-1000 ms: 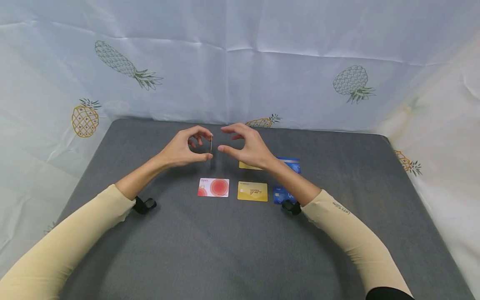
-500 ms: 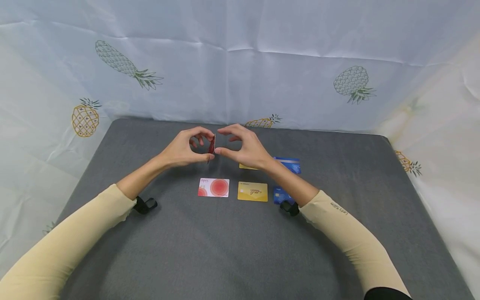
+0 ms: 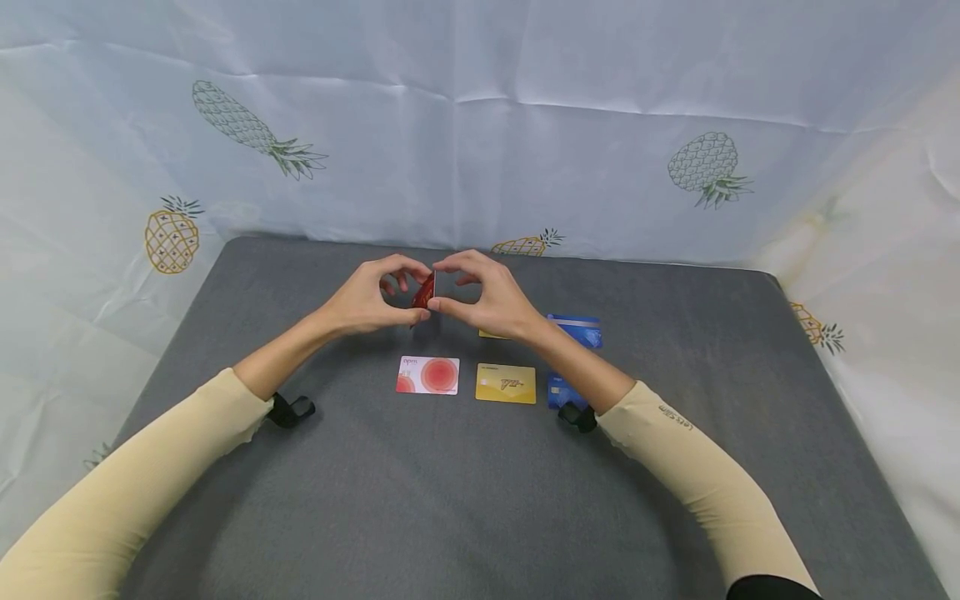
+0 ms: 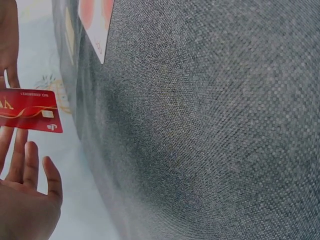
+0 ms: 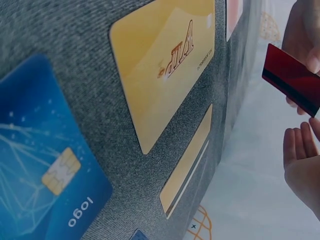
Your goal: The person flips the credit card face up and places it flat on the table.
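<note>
A red bank card (image 3: 423, 292) stands upright above the grey table. My left hand (image 3: 362, 296) grips it between the thumb on its near edge and fingers on its far edge. My right hand (image 3: 489, 290) pinches the card's right side with thumb and fingertips. The front with gold chip shows in the left wrist view on the red card (image 4: 30, 110). In the right wrist view, the back of the red card (image 5: 295, 80) bears a dark stripe. Fingers partly hide the card.
Below the hands lie a white-and-red card (image 3: 427, 375), a yellow card (image 3: 506, 383) and a blue card (image 3: 558, 392). Behind them, another yellow card (image 3: 491, 332) and another blue card (image 3: 588, 329) lie partly under my right forearm. A pineapple-print curtain (image 3: 480, 167) hangs behind the grey table (image 3: 420, 500).
My right hand has come slightly left until its thumb and fingertips meet the red card. The card has turned from edge-on, so its red face shows. My left hand has shifted slightly right.
</note>
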A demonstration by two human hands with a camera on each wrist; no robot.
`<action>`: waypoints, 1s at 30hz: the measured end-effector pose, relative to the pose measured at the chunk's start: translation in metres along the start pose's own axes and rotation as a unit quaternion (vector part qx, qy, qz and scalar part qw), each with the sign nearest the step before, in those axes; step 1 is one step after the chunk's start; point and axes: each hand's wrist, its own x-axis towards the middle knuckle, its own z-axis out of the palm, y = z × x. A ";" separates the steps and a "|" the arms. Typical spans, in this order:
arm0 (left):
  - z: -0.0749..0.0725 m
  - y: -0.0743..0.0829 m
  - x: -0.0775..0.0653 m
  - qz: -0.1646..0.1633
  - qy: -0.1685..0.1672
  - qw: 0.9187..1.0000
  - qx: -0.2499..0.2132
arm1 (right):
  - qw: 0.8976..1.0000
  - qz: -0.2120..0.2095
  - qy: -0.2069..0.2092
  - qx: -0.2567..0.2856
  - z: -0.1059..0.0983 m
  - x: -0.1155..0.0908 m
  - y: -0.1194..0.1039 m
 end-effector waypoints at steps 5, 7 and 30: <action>0.000 -0.001 0.000 0.002 -0.005 1.000 0.001 | 1.000 -0.001 0.002 0.000 0.000 0.000 0.000; 0.001 -0.001 0.000 0.003 -0.008 1.000 -0.001 | 1.000 -0.002 0.002 -0.003 0.000 0.000 0.000; -0.004 0.001 0.000 -0.002 -0.013 1.000 0.023 | 1.000 0.007 0.001 0.004 -0.001 0.000 -0.004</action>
